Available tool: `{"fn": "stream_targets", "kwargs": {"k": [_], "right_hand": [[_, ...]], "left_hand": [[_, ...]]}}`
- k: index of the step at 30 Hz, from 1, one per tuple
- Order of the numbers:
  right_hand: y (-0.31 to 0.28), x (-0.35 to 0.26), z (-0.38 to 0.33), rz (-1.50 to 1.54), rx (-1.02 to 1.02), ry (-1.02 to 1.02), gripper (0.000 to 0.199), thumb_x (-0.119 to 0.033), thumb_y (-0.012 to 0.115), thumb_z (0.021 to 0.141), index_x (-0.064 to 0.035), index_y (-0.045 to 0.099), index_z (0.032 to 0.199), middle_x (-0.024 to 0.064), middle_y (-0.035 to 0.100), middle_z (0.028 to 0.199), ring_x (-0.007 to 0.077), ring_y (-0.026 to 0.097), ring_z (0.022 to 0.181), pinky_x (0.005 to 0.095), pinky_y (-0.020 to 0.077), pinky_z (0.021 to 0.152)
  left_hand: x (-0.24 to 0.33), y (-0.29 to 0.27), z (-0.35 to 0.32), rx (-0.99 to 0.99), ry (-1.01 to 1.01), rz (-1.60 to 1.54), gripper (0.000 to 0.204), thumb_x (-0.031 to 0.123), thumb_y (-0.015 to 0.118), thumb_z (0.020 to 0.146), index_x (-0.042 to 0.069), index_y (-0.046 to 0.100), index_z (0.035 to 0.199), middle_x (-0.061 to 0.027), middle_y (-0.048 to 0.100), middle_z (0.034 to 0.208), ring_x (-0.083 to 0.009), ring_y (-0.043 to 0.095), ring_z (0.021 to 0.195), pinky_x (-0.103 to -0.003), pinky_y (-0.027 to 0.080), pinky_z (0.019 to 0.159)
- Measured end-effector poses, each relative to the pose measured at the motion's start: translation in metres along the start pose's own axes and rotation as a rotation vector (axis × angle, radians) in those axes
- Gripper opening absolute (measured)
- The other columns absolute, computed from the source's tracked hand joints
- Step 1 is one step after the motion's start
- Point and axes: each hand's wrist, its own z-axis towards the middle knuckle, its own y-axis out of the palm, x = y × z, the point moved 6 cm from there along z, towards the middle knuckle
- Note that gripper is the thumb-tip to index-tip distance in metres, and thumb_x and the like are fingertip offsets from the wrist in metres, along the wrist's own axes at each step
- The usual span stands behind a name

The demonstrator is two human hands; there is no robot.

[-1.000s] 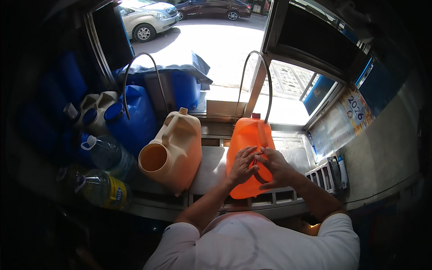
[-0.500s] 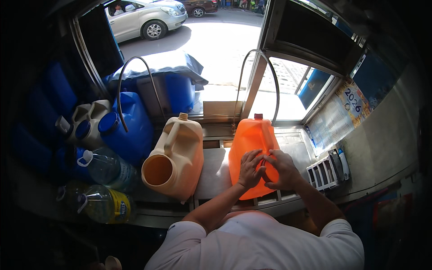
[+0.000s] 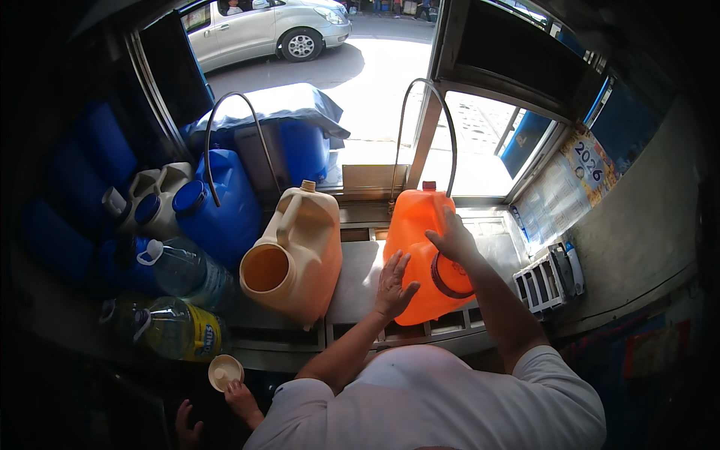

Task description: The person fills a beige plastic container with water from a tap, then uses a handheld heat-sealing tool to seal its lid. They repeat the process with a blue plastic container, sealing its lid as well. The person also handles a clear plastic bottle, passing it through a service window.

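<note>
Two bare hands hung about the orange jug (image 3: pixel 416 232), which stood on the metal counter (image 3: pixel 354 274). Its long axis ran from the white shirt (image 3: pixel 442 405) toward the bright street (image 3: pixel 386 90), red cap (image 3: pixel 429 186) at the far end, wide round neck (image 3: pixel 454 276) facing back. The left hand (image 3: pixel 394 291) had its fingers spread, clasping nothing; the right hand (image 3: pixel 456 241) stretched loosely over the jug's upper right side, though I couldn't tell whether it touched. Bare metal lay between it and the beige jug (image 3: pixel 319 244), while its near end came close to the counter's front edge. Smooth, glowing plastic rounded its shoulders; a thin hose (image 3: pixel 453 127) arched above.
</note>
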Motion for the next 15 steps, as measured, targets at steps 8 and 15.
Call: {"fn": "stream_targets", "kwargs": {"k": [8,15], "right_hand": [[0.004,0.021,0.05,0.18,-0.053,0.302,0.088,-0.041,0.074,0.084,0.0008,0.032,0.15,0.0236,0.059,0.135,0.0342,0.059,0.126,0.0454,0.0459,0.105],[0.015,0.03,0.057,0.154,-0.1,0.213,0.089,-0.039,0.077,0.078,0.008,0.039,0.144,0.0291,0.06,0.131,0.036,0.06,0.124,0.043,0.0485,0.101]], "left_hand": [[-0.144,-0.097,-0.232,0.218,-0.842,0.097,0.064,0.055,0.069,0.091,0.003,0.062,0.129,-0.0167,0.065,0.115,-0.0253,0.06,0.1,-0.039,0.049,0.09],[-0.126,-0.077,-0.321,-0.033,-0.996,-0.012,0.059,0.043,0.076,0.087,0.003,0.063,0.129,-0.0145,0.068,0.119,-0.0238,0.064,0.105,-0.037,0.052,0.093]]}}
